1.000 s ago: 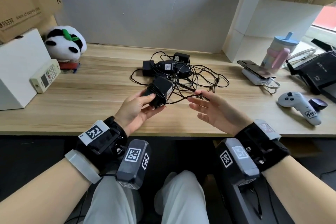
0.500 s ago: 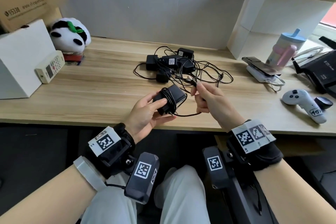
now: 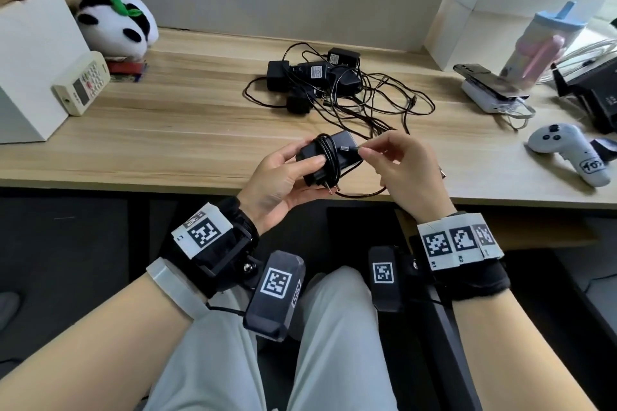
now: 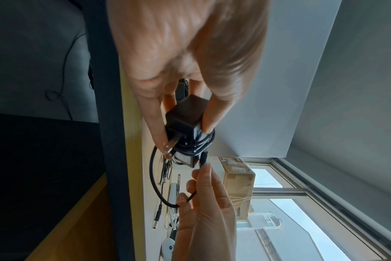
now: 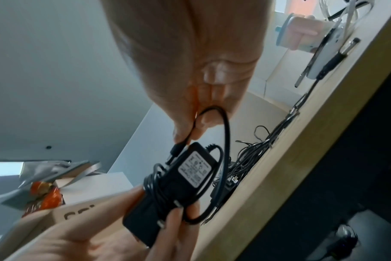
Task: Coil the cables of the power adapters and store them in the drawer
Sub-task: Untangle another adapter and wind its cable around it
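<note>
My left hand (image 3: pixel 283 173) grips a black power adapter (image 3: pixel 329 157) over the desk's front edge, its cable wound several times round the body. In the right wrist view the adapter (image 5: pixel 174 190) shows a white label and two plug pins. My right hand (image 3: pixel 397 163) pinches the cable's barrel plug (image 3: pixel 349 149) against the adapter's top; a last loose loop of cable (image 5: pixel 223 159) hangs below. The left wrist view shows the adapter (image 4: pixel 185 123) between thumb and fingers. Several more black adapters (image 3: pixel 314 77) lie in a tangle of cables (image 3: pixel 377 103) at mid-desk. No drawer is in view.
On the wooden desk (image 3: pixel 167 130): a white box (image 3: pixel 30 60) with a remote (image 3: pixel 81 87) leaning on it, a panda plush (image 3: pixel 117 20), a phone on a power bank (image 3: pixel 490 90), a pink and blue cup (image 3: pixel 541 40), a white controller (image 3: pixel 567 150).
The loose cable has been wound round the adapter. Both hands came toward the desk's front edge, and my right hand went from open to pinching the cable end against the adapter.
</note>
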